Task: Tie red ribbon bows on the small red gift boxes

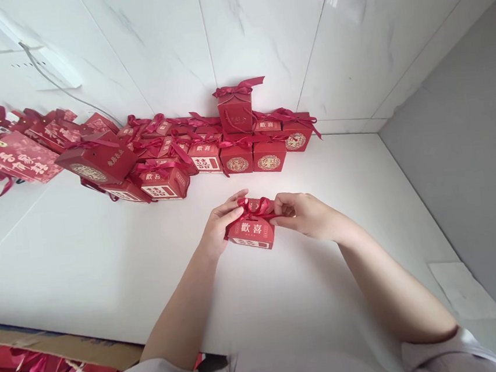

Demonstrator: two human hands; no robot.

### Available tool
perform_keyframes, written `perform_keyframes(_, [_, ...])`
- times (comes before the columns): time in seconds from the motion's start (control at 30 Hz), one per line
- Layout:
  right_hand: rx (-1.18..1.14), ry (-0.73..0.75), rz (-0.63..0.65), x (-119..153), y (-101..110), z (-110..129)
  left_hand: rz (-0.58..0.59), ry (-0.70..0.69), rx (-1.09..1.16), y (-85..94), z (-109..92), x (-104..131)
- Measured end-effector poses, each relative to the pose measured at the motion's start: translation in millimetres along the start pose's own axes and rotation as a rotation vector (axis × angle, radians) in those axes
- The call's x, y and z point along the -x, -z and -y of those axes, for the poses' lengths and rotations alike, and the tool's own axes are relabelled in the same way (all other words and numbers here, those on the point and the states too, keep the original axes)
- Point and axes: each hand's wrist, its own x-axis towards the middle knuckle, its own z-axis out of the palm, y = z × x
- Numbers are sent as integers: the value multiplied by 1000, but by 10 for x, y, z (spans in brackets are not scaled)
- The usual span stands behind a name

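One small red cardboard box with pale lettering [252,238] sits on the glossy white surface [351,299] before you, between your hands. Your left hand [220,226] grips its left side, thumb pressed on the shiny dark-red ribbon bow [261,207] on top; your right hand [306,216] pinches the ribbon at the right end.

As I judge it, an uneven pull from your right hand could drag the bow off centre, and too tight a left grip could dent the thin cardboard. Lifting that thumb early could let the loop slip. A shove forward could nudge the packed rows of red gift boxes [237,161], and the taller red box [236,114] perched above them looks likeliest to topple.

The upright grey panel [455,113] bounds the surface well to your right; the marbled white wall [259,27] closes off the back. You have room sideways and toward you, but only a narrow strip ahead.
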Motion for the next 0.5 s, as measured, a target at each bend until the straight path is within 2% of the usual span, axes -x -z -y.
perform_keyframes(0.1, [-36,-15,-24,0,-33,-4,-14,-39,-11,-24,-6,2])
perform_keyframes(0.23, [-23,45,-56,-28,-101,0,-35,-91,-49,-70,15,12])
perform_keyframes(0.37, [-17,10,-96,-58,-123,19,-51,-161,-53,-101,57,21])
perform_keyframes(0.5, [-104,-6,-80,-89,-119,16,-61,-176,-41,-95,85,8])
